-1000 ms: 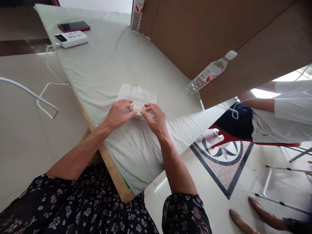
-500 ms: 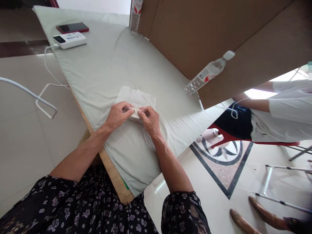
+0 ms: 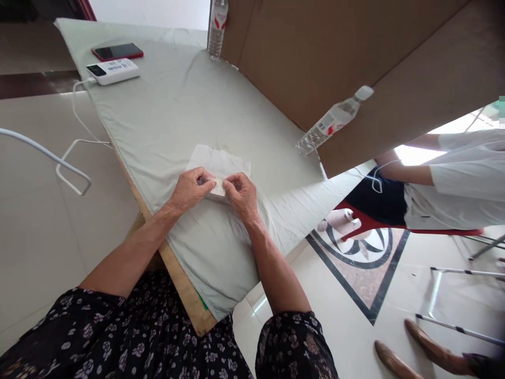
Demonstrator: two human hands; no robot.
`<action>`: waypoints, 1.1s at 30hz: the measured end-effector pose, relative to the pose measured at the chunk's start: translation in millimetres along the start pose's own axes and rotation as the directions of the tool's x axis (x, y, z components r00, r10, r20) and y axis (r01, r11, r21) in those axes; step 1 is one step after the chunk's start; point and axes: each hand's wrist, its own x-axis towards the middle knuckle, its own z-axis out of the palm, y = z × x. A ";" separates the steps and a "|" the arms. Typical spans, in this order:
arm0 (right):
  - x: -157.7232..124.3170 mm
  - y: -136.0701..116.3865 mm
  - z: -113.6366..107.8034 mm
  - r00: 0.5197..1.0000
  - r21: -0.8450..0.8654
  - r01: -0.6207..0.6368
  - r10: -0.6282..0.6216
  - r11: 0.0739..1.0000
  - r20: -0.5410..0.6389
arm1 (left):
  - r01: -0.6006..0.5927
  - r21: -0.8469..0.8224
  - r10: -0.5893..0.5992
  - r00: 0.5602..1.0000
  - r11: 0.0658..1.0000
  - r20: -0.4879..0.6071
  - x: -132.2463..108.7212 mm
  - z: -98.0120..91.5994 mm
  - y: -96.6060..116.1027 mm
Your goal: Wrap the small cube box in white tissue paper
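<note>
My left hand (image 3: 191, 189) and my right hand (image 3: 242, 196) face each other above the near part of the cloth-covered table. Between their thumbs and fingers they pinch a small, pale, speckled strip (image 3: 219, 186), one hand at each end. Its exact kind is too small to make out. A thin whitish sheet (image 3: 219, 159), like paper, lies flat just beyond my fingertips. My hands hide its near edge, so I cannot tell whether the strip is part of it.
A clear plastic bottle (image 3: 331, 123) leans against a large cardboard panel (image 3: 300, 58); another bottle (image 3: 217, 29) stands at its far end. A white power bank (image 3: 116, 72) with a cable and a red-edged phone (image 3: 118, 51) lie far left. A person (image 3: 453, 179) sits at right.
Both hands keep their pinch on the strip, which is turned slightly between the fingers. The whole view has shifted a little; nothing else has visibly moved.
</note>
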 end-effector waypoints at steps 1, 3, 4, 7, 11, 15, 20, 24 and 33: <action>1.8 0.3 -2.9 1.000 -0.022 -0.005 0.004 1.000 -0.002 | 0.010 0.012 -0.010 1.000 1.000 0.010 0.4 -0.4 0.3; 2.5 -2.1 -11.8 0.997 -0.134 0.036 -0.045 0.990 -0.070 | 0.029 0.022 -0.030 0.999 0.999 0.030 0.9 -1.2 1.1; 0.6 -5.2 -17.0 0.987 -0.221 0.077 -0.106 0.972 -0.124 | 0.036 0.021 -0.037 0.999 0.999 0.038 1.1 -1.6 1.6; -12.5 -19.6 -29.1 0.928 -0.489 0.217 -0.334 0.845 -0.166 | 0.037 0.022 -0.038 0.998 0.999 0.058 2.3 -2.3 2.8; -28.6 -35.0 -24.8 0.896 -0.613 0.435 -0.386 0.660 0.220 | 0.019 0.048 -0.022 0.997 0.999 0.075 3.8 -3.6 3.9; -27.6 -36.8 -14.3 0.875 -0.668 0.483 -0.282 0.566 0.394 | 0.006 0.070 -0.013 0.995 0.998 0.102 0.9 -13.5 4.4; -22.5 -40.8 -14.5 0.856 -0.714 0.517 -0.263 0.472 0.445 | 0.053 0.143 -0.059 0.997 0.988 0.039 -0.6 -33.6 0.5; -16.8 -46.2 -11.8 0.838 -0.758 0.545 -0.244 0.359 0.487 | 0.139 0.339 -0.137 0.990 0.931 -0.028 4.0 -33.8 -0.7; -7.3 -53.6 -11.0 0.787 -0.745 0.617 -0.219 0.253 0.577 | 0.225 0.611 -0.168 0.974 0.759 -0.150 -0.4 -40.4 -3.0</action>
